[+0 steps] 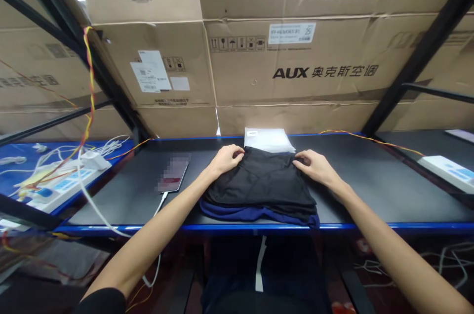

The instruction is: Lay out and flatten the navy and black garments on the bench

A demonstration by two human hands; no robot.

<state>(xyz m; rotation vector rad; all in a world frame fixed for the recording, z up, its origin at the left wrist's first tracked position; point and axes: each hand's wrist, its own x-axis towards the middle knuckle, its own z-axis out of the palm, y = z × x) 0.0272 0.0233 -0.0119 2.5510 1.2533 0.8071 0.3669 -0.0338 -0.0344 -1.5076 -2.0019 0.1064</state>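
Black folded cloth (264, 180) lies on the dark shelf top, with dark blue cloth (255, 213) showing under its near edge. My left hand (230, 158) pinches the far left corner of the black cloth. At the far right corner, my right hand (313, 165) has its thumb and fingers closed on the cloth's edge. Just behind the black cloth lies a stack of clear plastic bags (269, 139), its near part covered by the cloth.
A phone (174, 175) with a white cable lies left of the cloth. Power strips (70, 184) with tangled cables are at the far left, another (450, 172) at the right. Large cardboard boxes (296, 92) stand behind, and black metal posts (418, 52) frame the shelf.
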